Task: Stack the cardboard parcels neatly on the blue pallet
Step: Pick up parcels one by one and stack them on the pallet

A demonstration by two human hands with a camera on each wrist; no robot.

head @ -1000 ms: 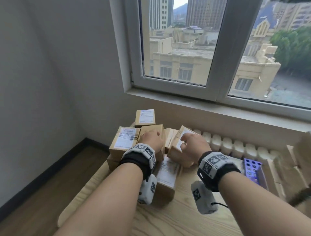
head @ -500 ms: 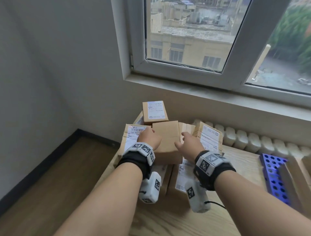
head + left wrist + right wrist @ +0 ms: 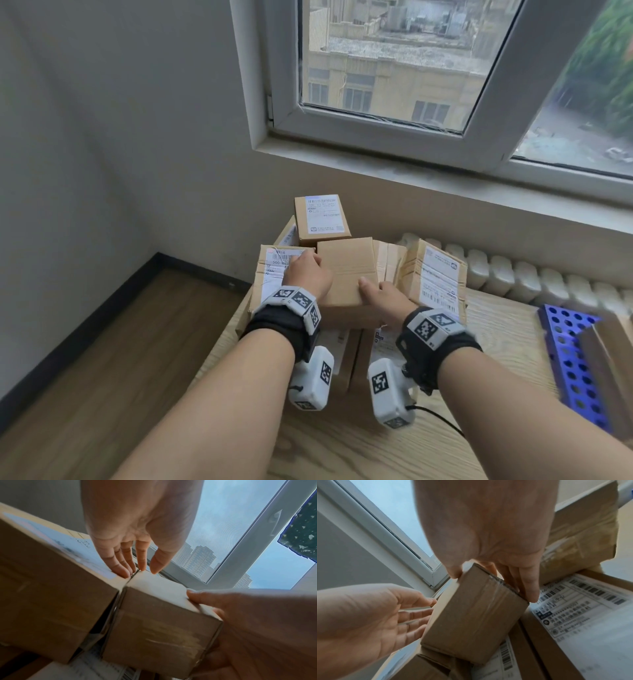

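At the far left of the counter [image 3: 486, 346], the plain parcel [image 3: 346, 270] now sits lifted clear of the pile, where a second ago both hands only rested on it. The right hand [image 3: 385, 301] fingers [image 3: 529, 586] clamp its edge while the left hand [image 3: 308, 279] fingers [image 3: 120, 566] lie straight against its side. It looks ready to carry to the blue pallet [image 3: 568, 356], well apart at the right.

Right hand [image 3: 383, 301] gripping, thumb on top; left hand [image 3: 308, 277] open, fingers straight.

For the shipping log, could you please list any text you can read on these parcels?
"500" on the left labelled parcel, under the left hand.
Other label print, barcodes included, on the top parcel and right parcel: too small or blurred.
Plain parcel in the right hand: no text.
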